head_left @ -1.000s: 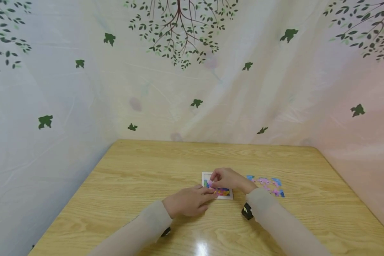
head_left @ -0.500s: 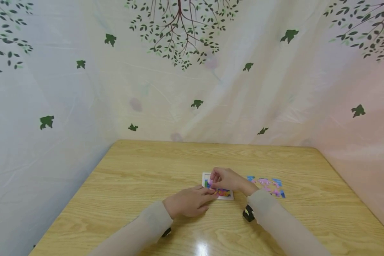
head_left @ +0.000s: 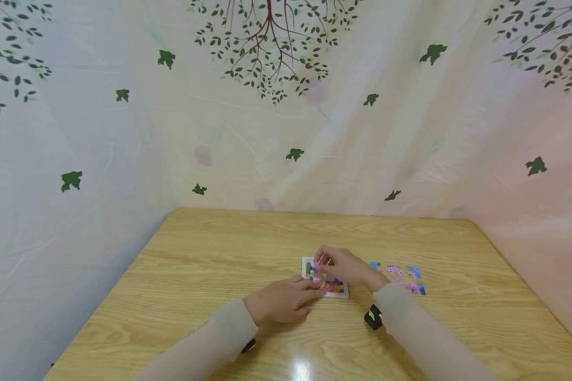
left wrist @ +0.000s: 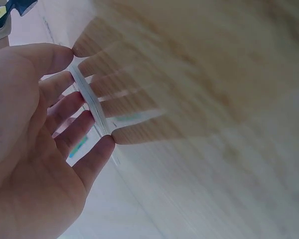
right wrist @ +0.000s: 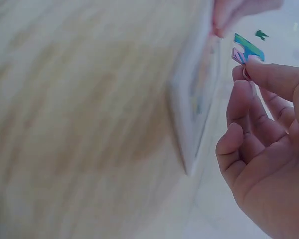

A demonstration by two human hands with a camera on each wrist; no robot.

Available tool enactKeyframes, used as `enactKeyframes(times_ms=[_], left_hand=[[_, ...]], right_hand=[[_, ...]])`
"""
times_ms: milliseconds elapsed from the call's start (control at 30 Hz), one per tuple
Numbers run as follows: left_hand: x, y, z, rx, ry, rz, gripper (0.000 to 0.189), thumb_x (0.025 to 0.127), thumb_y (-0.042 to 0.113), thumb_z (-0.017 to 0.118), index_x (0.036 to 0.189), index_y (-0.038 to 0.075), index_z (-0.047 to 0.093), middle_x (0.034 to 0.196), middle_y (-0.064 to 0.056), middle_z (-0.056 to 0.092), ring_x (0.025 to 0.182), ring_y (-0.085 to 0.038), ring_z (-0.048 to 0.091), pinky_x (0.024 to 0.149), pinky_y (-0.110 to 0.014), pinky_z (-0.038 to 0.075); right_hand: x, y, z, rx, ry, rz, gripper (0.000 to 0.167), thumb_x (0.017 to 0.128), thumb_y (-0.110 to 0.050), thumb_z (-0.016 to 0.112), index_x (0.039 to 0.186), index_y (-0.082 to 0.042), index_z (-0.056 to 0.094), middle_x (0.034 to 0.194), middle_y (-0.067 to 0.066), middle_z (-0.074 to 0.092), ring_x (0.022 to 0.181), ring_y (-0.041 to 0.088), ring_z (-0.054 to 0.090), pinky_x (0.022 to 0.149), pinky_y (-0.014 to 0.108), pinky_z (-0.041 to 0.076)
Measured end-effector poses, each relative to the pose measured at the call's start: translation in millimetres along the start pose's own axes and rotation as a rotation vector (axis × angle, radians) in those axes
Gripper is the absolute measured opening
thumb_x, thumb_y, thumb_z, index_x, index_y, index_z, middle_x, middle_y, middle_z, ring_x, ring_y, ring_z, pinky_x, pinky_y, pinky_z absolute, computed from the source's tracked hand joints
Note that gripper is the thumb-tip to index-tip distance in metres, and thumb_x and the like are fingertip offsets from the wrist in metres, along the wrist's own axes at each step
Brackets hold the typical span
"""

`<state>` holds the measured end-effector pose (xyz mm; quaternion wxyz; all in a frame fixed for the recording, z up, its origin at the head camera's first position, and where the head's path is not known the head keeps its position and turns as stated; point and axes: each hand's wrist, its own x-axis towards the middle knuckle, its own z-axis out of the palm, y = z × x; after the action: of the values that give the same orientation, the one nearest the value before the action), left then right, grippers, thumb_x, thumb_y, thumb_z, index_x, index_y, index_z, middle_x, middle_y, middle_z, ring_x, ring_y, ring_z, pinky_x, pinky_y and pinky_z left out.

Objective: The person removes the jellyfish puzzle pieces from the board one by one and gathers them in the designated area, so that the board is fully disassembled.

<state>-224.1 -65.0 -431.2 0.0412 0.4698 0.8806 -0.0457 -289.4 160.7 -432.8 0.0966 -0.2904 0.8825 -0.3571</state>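
A small white-framed jigsaw puzzle (head_left: 345, 293) lies on the wooden table, part of its picture filled with bright pieces. My left hand (head_left: 282, 299) rests at its near left side, fingers extended over the lower edge; in the left wrist view the fingertips meet the table along the frame's white side (left wrist: 92, 97). Above the frame, my right hand (head_left: 345, 265) pinches a puzzle piece between thumb and forefinger. That puzzle piece (right wrist: 248, 49) shows green, blue and pink in the right wrist view, held tilted clear of the frame. The right hand hides part of the puzzle in the head view.
Several loose pink and blue puzzle pieces (head_left: 413, 274) lie together on the wooden table (head_left: 209, 254) right of the frame, partly behind the right wrist. A pale curtain (head_left: 248, 132) printed with leaves and branches surrounds the table's back and sides.
My right hand has risen slightly from the frame with the puzzle piece, which now tilts up in its fingertips. The left hand stays in place on the frame's edge.
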Motion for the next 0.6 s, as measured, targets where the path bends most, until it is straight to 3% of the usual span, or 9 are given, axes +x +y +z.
enactKeyframes(times_ms=[333,600], left_hand=[[0.6,-2.3,1.0,-0.037,-0.012,-0.017,0.052,0.109,0.032,0.048,0.159,0.021,0.040,0.162,0.002,0.039,0.147,-0.018,0.038,0.120,-0.030,0.031],[0.0,-1.6,0.2,-0.040,-0.022,-0.020,0.053,0.109,0.032,0.048,0.160,0.022,0.038,0.163,0.004,0.037,0.148,-0.018,0.038,0.120,-0.030,0.031]], right_hand=[[-11.7,11.1,-23.6,-0.015,0.063,0.035,0.008,0.102,-0.023,0.066,0.103,-0.015,0.064,0.093,0.000,0.067,0.085,0.015,0.060,0.075,0.033,0.049],[-34.3,23.9,-44.8,-0.001,0.080,0.101,0.015,0.102,-0.029,0.066,0.104,-0.013,0.065,0.090,0.007,0.070,0.078,0.018,0.059,0.068,0.032,0.048]])
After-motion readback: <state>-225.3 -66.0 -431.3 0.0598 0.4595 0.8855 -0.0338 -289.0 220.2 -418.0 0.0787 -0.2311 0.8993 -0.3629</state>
